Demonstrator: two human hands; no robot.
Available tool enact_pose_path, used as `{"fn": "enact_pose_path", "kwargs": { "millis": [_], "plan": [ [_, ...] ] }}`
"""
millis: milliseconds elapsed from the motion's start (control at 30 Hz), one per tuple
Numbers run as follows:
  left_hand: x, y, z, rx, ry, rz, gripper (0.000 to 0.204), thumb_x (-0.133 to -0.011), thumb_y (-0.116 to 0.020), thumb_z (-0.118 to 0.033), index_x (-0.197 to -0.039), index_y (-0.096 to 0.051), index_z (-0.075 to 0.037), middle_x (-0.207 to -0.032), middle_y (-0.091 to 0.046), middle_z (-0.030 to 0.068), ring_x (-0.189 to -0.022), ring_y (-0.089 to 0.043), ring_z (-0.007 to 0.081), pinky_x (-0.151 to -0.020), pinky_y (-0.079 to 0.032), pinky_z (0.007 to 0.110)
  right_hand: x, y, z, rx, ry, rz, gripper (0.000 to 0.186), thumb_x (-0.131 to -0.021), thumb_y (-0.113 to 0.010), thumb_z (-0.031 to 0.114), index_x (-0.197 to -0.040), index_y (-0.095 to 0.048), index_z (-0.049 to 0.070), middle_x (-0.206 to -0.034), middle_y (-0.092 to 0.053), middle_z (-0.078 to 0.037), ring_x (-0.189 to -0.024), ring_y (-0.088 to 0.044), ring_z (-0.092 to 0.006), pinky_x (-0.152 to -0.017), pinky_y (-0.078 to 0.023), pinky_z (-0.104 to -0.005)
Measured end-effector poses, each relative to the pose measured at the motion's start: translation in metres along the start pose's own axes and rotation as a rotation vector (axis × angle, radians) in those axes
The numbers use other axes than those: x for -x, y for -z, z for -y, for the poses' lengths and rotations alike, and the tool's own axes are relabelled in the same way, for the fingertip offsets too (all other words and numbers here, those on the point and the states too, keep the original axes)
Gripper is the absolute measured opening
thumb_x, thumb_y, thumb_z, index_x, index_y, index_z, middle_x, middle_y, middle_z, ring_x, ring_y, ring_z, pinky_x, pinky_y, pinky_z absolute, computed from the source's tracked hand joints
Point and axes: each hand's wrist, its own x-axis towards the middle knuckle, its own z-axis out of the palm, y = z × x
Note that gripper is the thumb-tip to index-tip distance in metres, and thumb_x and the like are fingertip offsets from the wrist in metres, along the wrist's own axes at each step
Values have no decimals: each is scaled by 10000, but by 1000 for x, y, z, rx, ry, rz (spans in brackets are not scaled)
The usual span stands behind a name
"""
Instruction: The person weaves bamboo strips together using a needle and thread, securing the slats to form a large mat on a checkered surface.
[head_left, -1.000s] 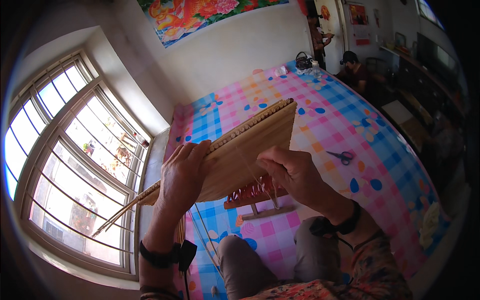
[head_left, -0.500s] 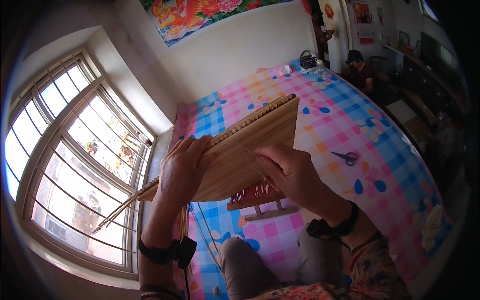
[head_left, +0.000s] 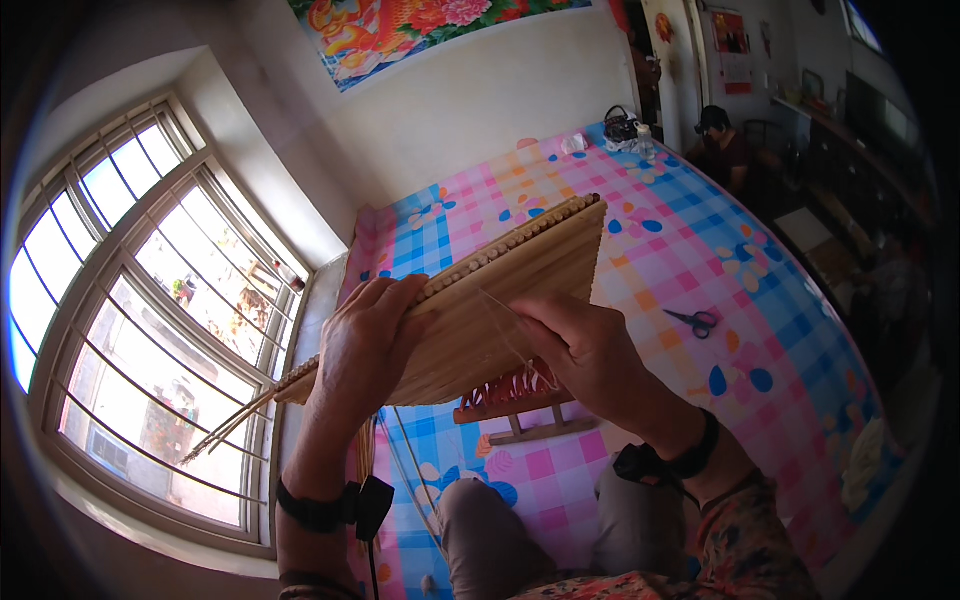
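Nearest, the left hand [head_left: 360, 345] grips the long edge of a bamboo slat mat [head_left: 505, 290], fingers curled over it. At its three o'clock the right hand [head_left: 580, 345] pinches thin thread [head_left: 505, 325] against the mat, above a wooden frame [head_left: 520, 405]. Farther, at two o'clock, scissors [head_left: 693, 320] lie on the checked cloth [head_left: 700, 250].

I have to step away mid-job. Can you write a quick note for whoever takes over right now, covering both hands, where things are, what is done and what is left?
Left hand: gripping the bamboo mat at its upper edge, fingers over the top.
Right hand: on the mat's lower right part, pinching a thin thread.
Mat: held tilted above the wooden frame on the checked cloth; loose sticks jut from its left end.
Scissors: on the cloth, right of the hands.
Done: many slats joined.
Left: cannot tell how many.
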Motion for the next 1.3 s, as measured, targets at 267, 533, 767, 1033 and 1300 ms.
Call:
{"fn": "enact_pose_path", "kwargs": {
  "millis": [267, 533, 767, 1033, 1300],
  "plan": [
    [3, -2, 1, -18, -9, -17, 318, -853, -678, -141, -1152, -633, -44, -948, -643, 126, -923, -634, 320, -811, -505, 432, -1, 4, 4, 25, -3, 32, 189, -934, -620, 81, -1108, -613, 8, -958, -659, -190, -865, -669, -369, -704, -542, -403],
    [3, -3, -1, -13, 2, -20, 330, -843, -691, -137, -1153, -639, -37, -948, -653, 125, -923, -640, 314, -807, -511, 430, -1, 7, 5, 57, 6, 8, 177, -939, -617, 93, -1097, -616, 15, -967, -664, -186, -854, -671, -358, -697, -536, -406],
    [3, -3, 1, -12, -15, -19, 336, -840, -687, -125, -1159, -637, -32, -952, -653, 126, -924, -640, 313, -808, -512, 425, 0, 7, 2, 80, 34, 10, 182, -934, -615, 80, -1104, -612, 14, -951, -659, -184, -838, -664, -358, -691, -533, -403],
    [3, -2, 0, 3, 12, 0, 354, -835, -671, -110, -1175, -631, -18, -1005, -648, 144, -945, -640, 329, -828, -509, 415, 0, 7, 4, 74, 23, 13, 184, -929, -618, 71, -1102, -614, 10, -959, -658, -183, -846, -666, -361, -689, -540, -408],
    [3, -3, -1, 3, 13, 10, 369, -827, -655, -85, -1187, -630, -8, -1046, -649, 159, -953, -650, 339, -840, -511, 397, 2, 7, 6, 123, 65, -3, 232, -900, -664, 88, -1108, -606, 3, -948, -658, -188, -846, -664, -367, -691, -546, -412]
  ]
}}
